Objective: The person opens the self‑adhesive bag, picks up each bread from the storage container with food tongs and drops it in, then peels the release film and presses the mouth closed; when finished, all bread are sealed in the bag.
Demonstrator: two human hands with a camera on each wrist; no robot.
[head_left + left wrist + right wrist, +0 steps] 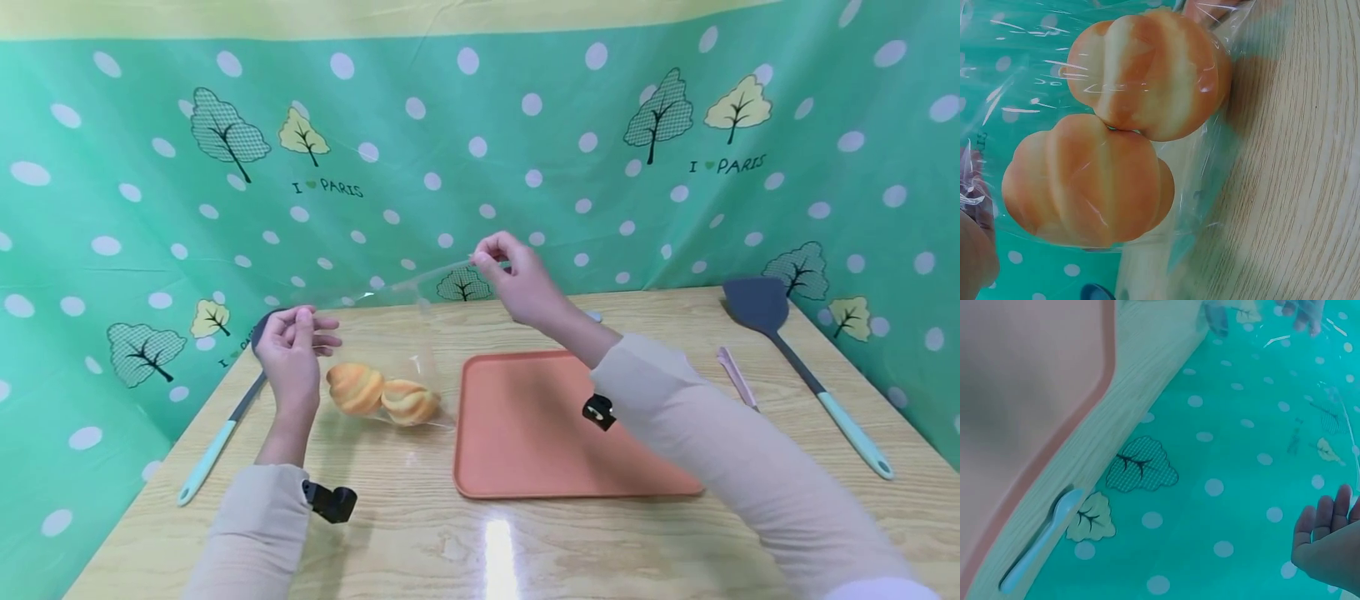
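Note:
A clear plastic bag (397, 329) is stretched between my two hands, above the left part of the table. Two striped golden bread rolls (356, 389) lie side by side at its bottom; up close in the left wrist view, these rolls (1088, 181) press against each other behind the film. My left hand (292, 358) pinches the bag's upper left edge between thumb and finger, other fingers extended. Higher up, my right hand (521, 279) pinches the opposite upper corner. In the right wrist view, the right hand's (1332, 540) fingertips are partly cut off by the frame.
An orange-pink tray (517, 433) lies right of the bag. Left stands a dark ladle (206, 462) with a mint handle. Far right is a dark turner (757, 304), near a pinkish thin-handled utensil (738, 379). A pale blue spoon (1041, 544) lies behind the tray.

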